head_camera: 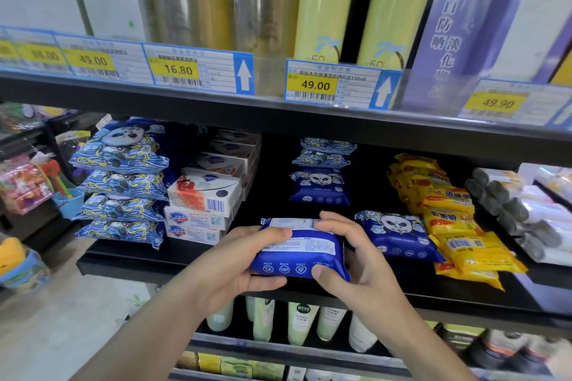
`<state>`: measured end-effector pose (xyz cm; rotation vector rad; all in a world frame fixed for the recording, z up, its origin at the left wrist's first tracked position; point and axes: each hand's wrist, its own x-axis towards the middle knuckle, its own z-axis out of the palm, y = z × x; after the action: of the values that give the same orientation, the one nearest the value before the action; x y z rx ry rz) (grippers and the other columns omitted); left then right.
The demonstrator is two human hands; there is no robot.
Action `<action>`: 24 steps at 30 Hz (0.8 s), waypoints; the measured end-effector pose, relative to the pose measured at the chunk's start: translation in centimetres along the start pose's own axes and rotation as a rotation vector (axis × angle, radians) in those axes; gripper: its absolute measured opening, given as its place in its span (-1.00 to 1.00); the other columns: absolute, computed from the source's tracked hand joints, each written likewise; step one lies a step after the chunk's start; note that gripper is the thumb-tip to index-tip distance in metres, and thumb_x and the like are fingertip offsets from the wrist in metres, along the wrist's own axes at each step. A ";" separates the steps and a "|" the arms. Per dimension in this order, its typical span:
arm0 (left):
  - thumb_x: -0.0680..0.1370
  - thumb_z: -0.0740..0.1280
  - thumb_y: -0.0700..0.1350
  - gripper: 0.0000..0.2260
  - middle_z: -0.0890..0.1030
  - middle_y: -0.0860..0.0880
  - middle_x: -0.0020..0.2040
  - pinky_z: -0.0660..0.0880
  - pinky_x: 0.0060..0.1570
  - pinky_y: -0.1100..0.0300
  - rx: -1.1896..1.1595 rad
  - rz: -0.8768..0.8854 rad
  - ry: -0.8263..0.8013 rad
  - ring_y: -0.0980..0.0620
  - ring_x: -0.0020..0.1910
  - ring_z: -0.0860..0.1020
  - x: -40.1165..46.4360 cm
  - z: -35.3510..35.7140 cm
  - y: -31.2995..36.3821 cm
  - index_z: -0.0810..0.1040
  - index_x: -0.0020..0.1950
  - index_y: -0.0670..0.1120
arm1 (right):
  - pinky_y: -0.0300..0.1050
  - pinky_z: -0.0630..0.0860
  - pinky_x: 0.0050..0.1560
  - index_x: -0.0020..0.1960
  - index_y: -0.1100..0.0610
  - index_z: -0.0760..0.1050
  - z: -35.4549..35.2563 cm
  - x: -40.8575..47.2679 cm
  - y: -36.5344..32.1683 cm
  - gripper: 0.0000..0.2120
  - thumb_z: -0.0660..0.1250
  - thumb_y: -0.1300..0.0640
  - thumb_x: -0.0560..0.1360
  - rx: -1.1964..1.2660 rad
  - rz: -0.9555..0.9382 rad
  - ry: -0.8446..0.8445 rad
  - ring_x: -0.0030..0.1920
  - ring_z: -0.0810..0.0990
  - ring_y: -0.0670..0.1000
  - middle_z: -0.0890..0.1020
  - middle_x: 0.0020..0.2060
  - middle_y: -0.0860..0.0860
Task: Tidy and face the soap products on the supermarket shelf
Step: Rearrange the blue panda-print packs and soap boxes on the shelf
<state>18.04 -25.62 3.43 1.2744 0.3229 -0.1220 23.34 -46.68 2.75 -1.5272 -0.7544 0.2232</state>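
Note:
Both my hands hold a blue soft pack (pixel 301 252) with its printed back label up, just above the front of the black shelf (pixel 148 260). My left hand (pixel 238 263) grips its left end, thumb underneath. My right hand (pixel 346 254) grips its right end, fingers over the top edge. Boxed soap bars (pixel 201 201) are stacked to the left, some skewed. A matching blue panda pack (pixel 399 238) lies to the right, and another stack of them (pixel 322 173) sits further back.
Larger blue panda packs (pixel 120 182) are piled at the shelf's left end. Yellow packs (pixel 455 213) and grey-capped rolls (pixel 520 219) fill the right side. Price tags (pixel 315 85) line the shelf above. Pale green bottles (pixel 300 322) stand on the shelf below.

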 end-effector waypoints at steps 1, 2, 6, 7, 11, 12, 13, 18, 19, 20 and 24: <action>0.30 0.64 0.10 -0.68 0.77 -0.10 0.07 0.68 -0.13 0.09 0.002 0.006 -0.001 0.01 0.00 0.76 0.0 0.0 0.0 0.78 0.01 0.07 | -0.04 0.61 0.18 0.28 -0.15 0.56 0.0 0.0 -0.1 -0.44 0.46 0.44 0.50 -0.004 0.001 -0.008 0.41 0.50 -0.02 0.42 0.44 -0.21; 0.32 0.62 0.08 -0.70 0.77 -0.09 0.08 0.68 -0.13 0.11 0.007 0.012 -0.004 0.01 0.00 0.76 0.0 0.1 -0.1 0.77 0.02 0.07 | -0.05 0.61 0.18 0.30 -0.19 0.54 0.0 -0.1 -0.1 -0.40 0.46 0.43 0.50 -0.010 0.004 -0.016 0.39 0.52 -0.02 0.41 0.45 -0.23; 0.35 0.58 0.07 -0.70 0.77 -0.05 0.05 0.61 -0.29 0.23 0.026 0.051 0.026 0.11 -0.14 0.72 -0.1 0.3 -0.4 0.75 0.07 0.10 | 0.02 0.63 0.21 0.46 -0.35 0.36 -0.4 -0.4 0.0 -0.27 0.55 0.16 0.45 0.003 0.067 -0.037 0.31 0.59 0.01 0.43 0.46 -0.17; 0.35 0.57 0.07 -0.67 0.77 -0.04 0.02 0.55 -0.37 0.28 0.035 0.064 0.037 0.14 -0.22 0.68 -0.1 0.4 -0.5 0.74 0.10 0.09 | -0.02 0.64 0.19 0.46 -0.39 0.33 -0.5 -0.4 0.0 -0.26 0.57 0.04 0.43 0.018 0.093 -0.023 0.29 0.60 -0.04 0.42 0.45 -0.23; 0.48 0.57 -0.01 -0.64 0.77 -0.04 0.01 0.45 -0.45 0.31 0.047 0.103 0.078 0.16 -0.27 0.64 0.0 0.2 -0.9 0.65 0.25 0.04 | -0.12 0.60 0.19 0.44 -0.49 0.26 -0.7 -0.2 -0.7 -0.24 0.45 -0.44 0.30 -0.081 0.236 0.066 0.19 0.63 -0.17 0.38 0.40 -0.39; 0.51 0.55 -0.03 -0.66 0.77 -0.03 0.04 0.45 -0.45 0.31 0.046 0.117 0.081 0.16 -0.24 0.66 0.0 0.1 -0.9 0.62 0.27 0.05 | -0.06 0.59 0.22 0.46 -0.46 0.26 -0.9 -0.1 -0.8 -0.21 0.38 -0.53 0.26 -0.138 0.265 0.091 0.17 0.64 -0.15 0.40 0.38 -0.37; 0.53 0.54 -0.04 -0.67 0.76 -0.02 0.07 0.46 -0.44 0.31 0.050 0.134 0.078 0.15 -0.19 0.68 -0.1 -0.1 -0.9 0.60 0.28 0.07 | 0.02 0.61 0.20 0.46 -0.43 0.28 -1.0 0.0 -1.0 -0.18 0.32 -0.60 0.24 -0.174 0.288 0.121 0.12 0.66 -0.13 0.45 0.33 -0.35; 0.48 0.56 0.01 -0.67 0.73 0.00 0.18 0.44 -0.39 0.27 0.111 0.261 0.020 0.07 -0.03 0.70 -0.4 -0.3 -0.8 0.57 0.19 0.20 | 0.03 0.67 -0.26 0.09 -0.34 0.57 -1.3 0.8 -2.5 -0.45 0.33 -0.63 0.25 0.007 0.527 0.164 -0.20 0.76 0.08 0.71 -0.01 -0.21; 0.47 0.55 0.01 -0.67 0.73 -0.02 0.19 0.44 -0.40 0.27 0.121 0.284 0.015 0.06 -0.04 0.70 -0.4 -0.3 -0.8 0.57 0.18 0.20 | 0.00 0.65 -0.27 0.08 -0.31 0.59 -1.5 0.8 -2.8 -0.41 0.36 -0.64 0.21 0.082 0.602 0.126 -0.18 0.76 0.16 0.74 -0.02 -0.16; 0.47 0.55 0.01 -0.66 0.72 -0.03 0.19 0.44 -0.39 0.27 0.134 0.306 0.008 0.05 -0.05 0.69 -0.4 -0.2 -0.9 0.56 0.18 0.21 | -0.01 0.65 -0.27 0.10 -0.30 0.60 -1.7 0.8 -2.9 -0.37 0.37 -0.64 0.19 0.142 0.654 0.074 -0.14 0.76 0.21 0.75 -0.01 -0.12; 0.44 0.56 0.04 -0.56 0.71 -0.01 0.19 0.46 -0.36 0.24 0.188 0.390 -0.023 0.07 -0.08 0.65 -0.4 -0.1 -1.2 0.52 0.26 0.23 | -0.04 0.66 -0.27 0.27 -0.28 0.56 -1.7 1.0 -2.9 -0.30 0.33 -0.62 0.26 0.252 0.727 -0.068 0.03 0.74 0.28 0.73 0.15 -0.06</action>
<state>17.33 -25.85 2.43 1.4979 0.0386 0.1693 24.14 -47.76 6.00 -1.4994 -0.1798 0.8803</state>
